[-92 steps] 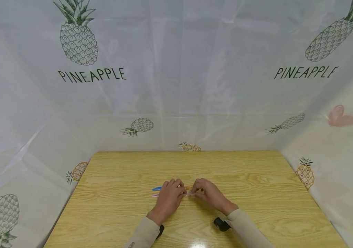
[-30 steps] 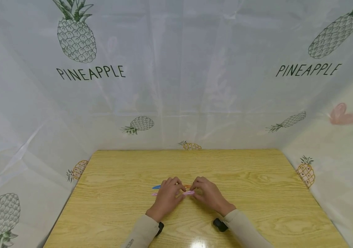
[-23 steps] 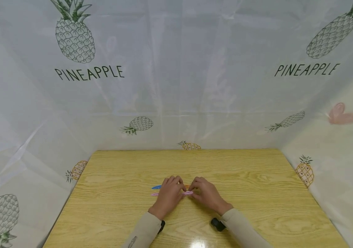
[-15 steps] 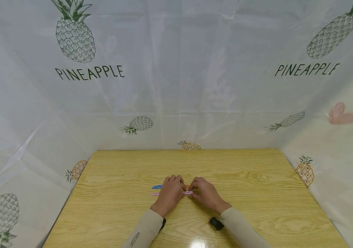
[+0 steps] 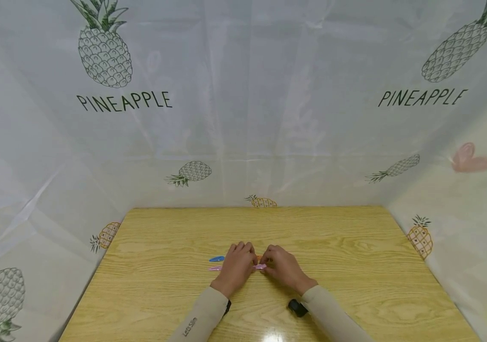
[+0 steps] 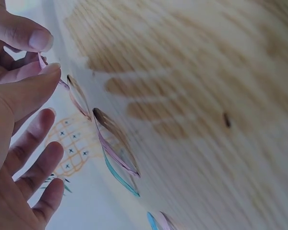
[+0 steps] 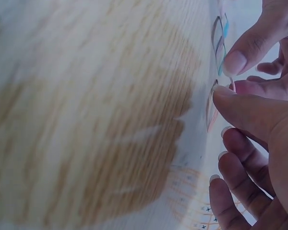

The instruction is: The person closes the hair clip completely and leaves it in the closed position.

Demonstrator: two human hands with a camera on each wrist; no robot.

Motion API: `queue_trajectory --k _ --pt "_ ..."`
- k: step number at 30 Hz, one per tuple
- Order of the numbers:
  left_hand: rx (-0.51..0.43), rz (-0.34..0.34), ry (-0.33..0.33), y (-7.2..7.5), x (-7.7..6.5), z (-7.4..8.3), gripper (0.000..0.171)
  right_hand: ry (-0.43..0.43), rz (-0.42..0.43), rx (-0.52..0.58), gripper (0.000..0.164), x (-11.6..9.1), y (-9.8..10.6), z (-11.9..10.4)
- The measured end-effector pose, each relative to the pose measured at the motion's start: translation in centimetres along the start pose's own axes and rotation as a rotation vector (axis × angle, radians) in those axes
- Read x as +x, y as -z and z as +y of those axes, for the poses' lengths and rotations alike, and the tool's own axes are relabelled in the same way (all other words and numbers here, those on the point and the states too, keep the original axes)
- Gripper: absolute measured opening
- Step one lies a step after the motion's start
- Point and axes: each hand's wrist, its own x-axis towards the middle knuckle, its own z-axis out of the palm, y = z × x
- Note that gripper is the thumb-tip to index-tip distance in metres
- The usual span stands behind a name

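Note:
Both hands meet over the middle of the table around a small pink snap hair clip [image 5: 260, 267], held level just above the wood. My left hand [image 5: 238, 267] pinches it between thumb and index finger, the other fingers spread apart in the left wrist view. From the other side my right hand [image 5: 284, 267] pinches the clip's other end. In the right wrist view only a thin edge of the clip [image 7: 233, 85] shows between the two thumbs. Beyond the hands lies an orange clip [image 5: 259, 257], partly hidden.
Left of the hands lie a blue hair clip [image 5: 217, 259] and another pink clip [image 5: 215, 269]. A teal clip [image 6: 119, 178] shows in the left wrist view. The wooden table [image 5: 354, 266] backs onto a white pineapple-print sheet [image 5: 248, 133].
Three seconds ago the pinched clip was barely visible between the fingers; now its pink face shows. Over the last second both hands stay nearly still, the forearms drawing slightly closer.

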Motion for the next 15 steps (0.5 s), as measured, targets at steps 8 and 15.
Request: queue_trajectory --k 8,15 --pt "-0.010 0.003 0.003 -0.26 0.02 -0.08 0.010 -0.032 -0.014 0.010 0.012 0.16 -0.36 0.11" --pt "-0.007 -0.025 0.021 -0.51 0.19 -0.08 0.010 -0.039 -0.023 0.030 0.011 0.23 -0.36 0.15"
